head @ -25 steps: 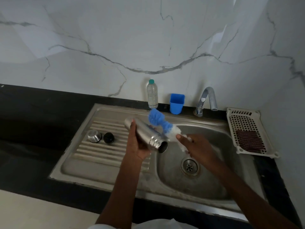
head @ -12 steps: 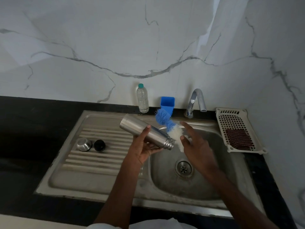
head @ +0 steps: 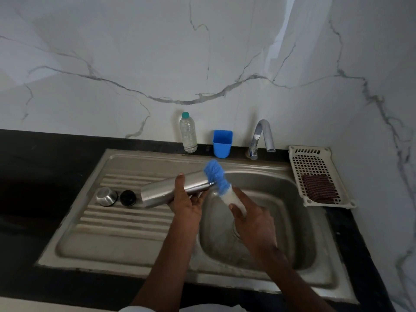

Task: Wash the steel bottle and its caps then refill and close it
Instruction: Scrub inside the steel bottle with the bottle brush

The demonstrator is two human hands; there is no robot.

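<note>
Your left hand point(head: 188, 202) holds the steel bottle point(head: 173, 190) mid-frame, lying nearly level over the draining board, with its mouth toward the basin of the sink point(head: 126, 163); its grip wraps the body from below, thumb on top. Your right hand point(head: 252, 218) closes its grip on the white handle of the blue brush point(head: 217, 179), whose bristles sit at the bottle's mouth. The bottle is rigid and probably light while empty, but smooth steel turns slippery once wet, so hold it around the middle. The steel cap point(head: 106, 196) and black cap point(head: 128, 197) rest left of centre on the draining board, just beside each other.
</note>
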